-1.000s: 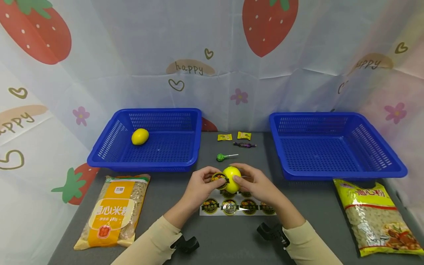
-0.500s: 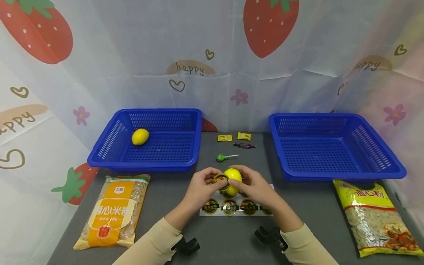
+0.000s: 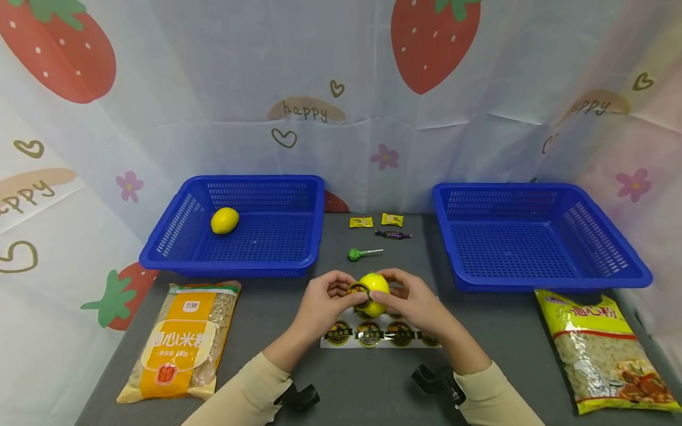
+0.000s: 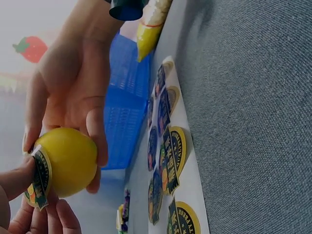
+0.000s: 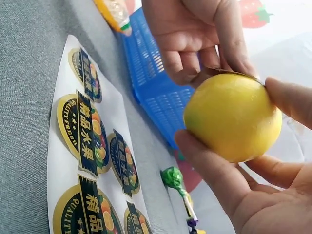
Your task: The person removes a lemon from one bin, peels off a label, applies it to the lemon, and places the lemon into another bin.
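A yellow lemon is held above the table by my right hand, its thumb and fingers curled round the fruit. My left hand pinches a round black-and-gold fruit sticker at the lemon's left side. In the left wrist view the sticker lies against the lemon, thumb on its printed face. From the right wrist view only the sticker's thin edge shows; whether it is fully stuck down I cannot tell. Below both hands lies a white sheet of matching stickers, partly hidden by the hands in the head view.
A blue basket at back left contains another lemon; a second blue basket stands at back right. Between them lie a green lollipop, two yellow candies and a purple candy. Pasta bags flank the table.
The lemon and both hands have come slightly nearer the body. The left thumb and sticker have shifted a little to the right against the lemon, while the right hand keeps its hold.
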`<state>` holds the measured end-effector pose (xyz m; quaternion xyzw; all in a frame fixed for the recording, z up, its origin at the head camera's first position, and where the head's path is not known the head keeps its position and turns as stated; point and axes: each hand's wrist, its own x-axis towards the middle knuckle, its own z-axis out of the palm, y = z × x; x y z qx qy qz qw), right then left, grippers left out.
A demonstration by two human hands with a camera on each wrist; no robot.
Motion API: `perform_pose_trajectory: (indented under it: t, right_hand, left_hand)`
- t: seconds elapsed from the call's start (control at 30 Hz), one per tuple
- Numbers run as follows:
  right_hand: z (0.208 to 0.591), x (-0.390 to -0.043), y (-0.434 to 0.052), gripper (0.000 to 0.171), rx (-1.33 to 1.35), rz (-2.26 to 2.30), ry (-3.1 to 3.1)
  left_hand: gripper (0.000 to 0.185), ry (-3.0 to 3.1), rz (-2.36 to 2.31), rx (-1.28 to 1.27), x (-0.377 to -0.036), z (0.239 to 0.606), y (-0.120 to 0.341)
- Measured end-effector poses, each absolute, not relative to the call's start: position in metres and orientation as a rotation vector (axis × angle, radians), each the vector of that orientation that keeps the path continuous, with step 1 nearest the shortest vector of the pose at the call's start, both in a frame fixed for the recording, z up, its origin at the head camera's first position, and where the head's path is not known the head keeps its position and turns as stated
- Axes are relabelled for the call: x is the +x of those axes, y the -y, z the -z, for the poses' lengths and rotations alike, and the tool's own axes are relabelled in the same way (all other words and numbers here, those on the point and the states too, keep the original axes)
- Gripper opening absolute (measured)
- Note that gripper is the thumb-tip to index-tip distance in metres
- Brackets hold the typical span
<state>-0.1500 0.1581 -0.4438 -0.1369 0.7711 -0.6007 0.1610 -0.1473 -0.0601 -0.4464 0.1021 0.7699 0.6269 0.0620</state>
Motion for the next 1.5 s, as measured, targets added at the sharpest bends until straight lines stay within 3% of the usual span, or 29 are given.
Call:
perform_pose_trajectory:
  t: [0.67, 1.5]
  right_hand:
    - [0.448, -0.150, -0.163, 0.046, -0.570, 1.815, -2.168]
    - [0.451, -0.151, -0.167, 0.056, -0.472, 1.849, -2.019]
  left_hand:
    - [0.020, -2.388, -1.827, 0.264, -0.144, 0.446, 0.059]
    - [0.018, -2.435, -1.836, 0.195, -0.142, 0.442, 0.056]
